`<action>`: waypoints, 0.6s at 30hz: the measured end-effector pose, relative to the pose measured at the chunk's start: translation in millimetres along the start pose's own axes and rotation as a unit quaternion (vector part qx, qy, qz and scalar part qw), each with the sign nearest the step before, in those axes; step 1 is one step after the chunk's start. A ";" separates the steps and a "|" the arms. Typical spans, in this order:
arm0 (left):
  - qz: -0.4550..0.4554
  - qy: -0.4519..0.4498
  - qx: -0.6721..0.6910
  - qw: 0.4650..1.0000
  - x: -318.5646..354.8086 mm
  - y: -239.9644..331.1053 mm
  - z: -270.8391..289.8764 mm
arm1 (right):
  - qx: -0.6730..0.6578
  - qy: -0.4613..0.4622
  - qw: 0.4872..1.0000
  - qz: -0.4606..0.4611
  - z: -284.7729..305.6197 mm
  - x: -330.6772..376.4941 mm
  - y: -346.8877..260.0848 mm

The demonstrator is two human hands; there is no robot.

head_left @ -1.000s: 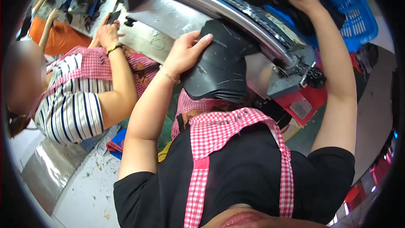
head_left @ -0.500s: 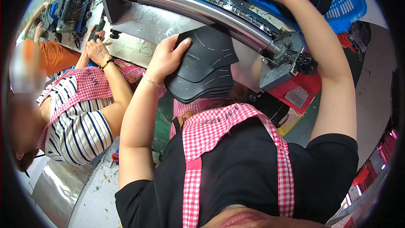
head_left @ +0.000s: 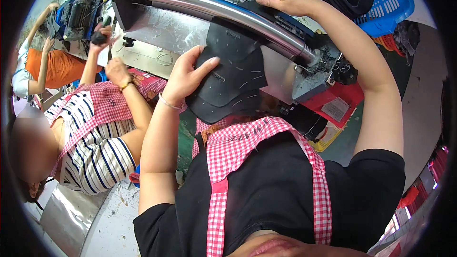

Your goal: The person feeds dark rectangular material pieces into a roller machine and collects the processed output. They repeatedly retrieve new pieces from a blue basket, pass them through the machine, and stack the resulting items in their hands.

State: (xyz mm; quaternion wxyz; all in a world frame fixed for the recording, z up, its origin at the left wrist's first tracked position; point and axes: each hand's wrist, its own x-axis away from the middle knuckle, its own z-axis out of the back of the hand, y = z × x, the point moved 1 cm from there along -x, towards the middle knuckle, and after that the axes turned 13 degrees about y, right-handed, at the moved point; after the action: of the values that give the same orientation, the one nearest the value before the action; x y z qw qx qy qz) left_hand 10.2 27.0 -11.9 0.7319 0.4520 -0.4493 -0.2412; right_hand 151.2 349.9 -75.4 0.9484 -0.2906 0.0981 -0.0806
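My left hand is closed on the edge of a stack of black sheet pieces, thumb on top. The pieces are curved and marked with short pale lines; they look like leather or a similar material, though I cannot tell which. The top piece reaches forward over the metal plate to the shiny steel roller. Beyond the roller, my right hand lies palm down with its fingers stretched out, close to the machine's far edge. Whether its fingertips touch a dark piece there is unclear.
A blue plastic basket with black pieces stands at the far right. Black scraps gather at the roller's right end. To my left a person in a striped shirt handles a dark object; another person in orange works beyond.
My right hand has come down from over the blue basket to behind the roller. The top black piece has slid forward from the stack to the roller, while my left hand keeps its hold.
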 end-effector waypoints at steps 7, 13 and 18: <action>0.063 -0.034 0.040 0.997 1.3 -5.0 3.3 | -0.174 0.129 0.974 -0.067 68.3 -23.9 -11.2; 0.038 -0.036 0.012 0.999 -11.3 16.9 -3.0 | 0.005 -0.007 0.999 0.046 19.6 -15.7 16.9; 0.069 -0.032 0.083 0.994 14.2 5.1 12.3 | -0.086 0.054 0.993 -0.064 31.5 -1.6 5.7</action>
State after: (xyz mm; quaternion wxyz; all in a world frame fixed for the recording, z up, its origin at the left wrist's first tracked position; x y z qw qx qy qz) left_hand 5.9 13.1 1.1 0.6920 0.4710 -0.5210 -0.1667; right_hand 157.6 371.8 -52.9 0.9062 -0.3717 0.1372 -0.1479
